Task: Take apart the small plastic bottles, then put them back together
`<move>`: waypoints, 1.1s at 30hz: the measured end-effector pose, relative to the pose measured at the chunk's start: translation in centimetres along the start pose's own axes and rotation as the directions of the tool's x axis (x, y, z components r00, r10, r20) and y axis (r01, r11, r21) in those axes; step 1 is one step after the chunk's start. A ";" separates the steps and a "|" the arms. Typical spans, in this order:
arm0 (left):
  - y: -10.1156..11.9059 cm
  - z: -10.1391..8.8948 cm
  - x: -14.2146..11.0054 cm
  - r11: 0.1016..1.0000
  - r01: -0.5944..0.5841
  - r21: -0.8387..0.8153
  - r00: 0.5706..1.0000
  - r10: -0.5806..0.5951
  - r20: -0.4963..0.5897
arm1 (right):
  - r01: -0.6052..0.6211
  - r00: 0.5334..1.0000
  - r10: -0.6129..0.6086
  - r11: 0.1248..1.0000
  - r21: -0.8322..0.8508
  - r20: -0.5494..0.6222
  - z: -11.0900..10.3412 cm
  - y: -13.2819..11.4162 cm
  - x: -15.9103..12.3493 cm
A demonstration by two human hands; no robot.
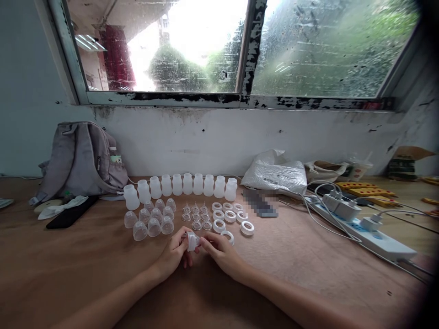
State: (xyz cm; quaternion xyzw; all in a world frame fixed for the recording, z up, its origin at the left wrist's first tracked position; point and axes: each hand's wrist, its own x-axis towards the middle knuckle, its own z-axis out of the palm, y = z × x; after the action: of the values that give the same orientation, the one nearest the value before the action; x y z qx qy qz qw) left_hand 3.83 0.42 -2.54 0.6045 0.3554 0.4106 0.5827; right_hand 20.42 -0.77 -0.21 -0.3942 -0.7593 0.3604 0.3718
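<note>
Just in front of me, my left hand [174, 252] is closed around a white ribbed bottle collar [191, 241], which lies tilted on its side. The fingers of my right hand [221, 252] pinch a clear, pointed nipple at the collar's right end; its tip is partly hidden by them. Several clear nipples [196, 225] stand in rows beyond my hands. White collar rings [247, 233] lie to their right, one close behind my right hand. Clear domed caps [154, 227] are grouped at the left. Behind everything, small white bottles [177, 185] stand in a curved row.
A grey backpack [80, 157] leans against the wall at the left, with a black phone-like slab [70, 214] before it. At the right are a silver bag [276, 171], a partly blurred dark object [265, 210], and a power strip [384, 242] with plugs and trailing cables.
</note>
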 end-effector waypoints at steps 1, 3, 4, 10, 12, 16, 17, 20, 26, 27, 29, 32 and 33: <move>0.1 0.0 0.0 1.000 0.013 -0.012 1.000 -0.013 0.005 | 0.004 1.000 -0.004 1.000 -0.007 0.010 0.0 -0.1 0.0; 0.4 0.0 -0.2 0.999 0.036 -0.023 0.999 -0.035 0.017 | 0.002 1.000 -0.002 1.000 -0.008 0.014 -0.1 -0.2 -0.1; 0.6 0.0 -0.3 0.999 0.039 -0.007 0.999 -0.039 0.031 | -0.003 1.000 0.003 1.000 -0.008 0.014 -0.1 -0.3 -0.1; 2.0 -0.1 -1.0 0.963 -0.043 0.266 0.999 0.032 0.044 | -0.109 0.992 0.098 0.985 0.133 0.083 -0.1 -0.4 -0.2; 2.6 -0.3 -1.1 0.937 -0.073 0.343 0.997 0.069 0.022 | -0.120 0.991 0.106 0.973 0.197 0.084 -0.1 -0.4 -0.2; 3.7 -0.3 -1.6 0.831 -0.158 0.533 0.985 0.173 0.022 | -0.080 0.997 0.075 0.980 0.182 0.036 -0.2 -0.3 0.0; 3.8 -0.3 -1.8 0.806 -0.174 0.566 0.981 0.190 0.031 | -0.073 0.997 0.069 0.984 0.164 0.029 -0.3 -0.3 0.1; 3.9 -0.1 -2.0 0.751 -0.220 0.623 0.971 0.229 0.067 | -0.064 0.998 0.064 0.987 0.147 0.003 -0.6 -0.2 0.3; 5.0 -1.4 -0.9 0.580 -0.346 0.737 0.886 0.461 0.053 | -0.061 0.995 0.077 0.969 0.239 -0.057 -1.7 0.1 0.6; 5.5 -2.5 -0.4 0.561 -0.313 0.766 0.869 0.495 -0.008 | -0.061 0.994 0.082 0.967 0.246 -0.077 -1.9 0.2 0.7; 6.5 -5.4 0.7 0.529 -0.187 0.828 0.810 0.560 -0.175 | -0.061 0.989 0.092 0.967 0.248 -0.117 -2.2 0.3 0.9; 7.3 -11.2 2.5 0.471 0.023 0.882 0.645 0.667 -0.373 | -0.066 0.983 0.106 0.966 0.249 -0.149 -2.5 0.5 1.1; 7.3 -13.2 3.0 0.458 0.115 0.881 0.563 0.701 -0.438 | -0.069 0.982 0.110 0.966 0.251 -0.154 -2.5 0.6 1.2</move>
State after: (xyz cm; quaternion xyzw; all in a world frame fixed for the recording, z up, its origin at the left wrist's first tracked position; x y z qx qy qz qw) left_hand -7.28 8.12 4.76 0.6250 0.5889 0.5044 -0.0907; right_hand 22.29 1.12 0.82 -0.4080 -0.6568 0.4333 0.4631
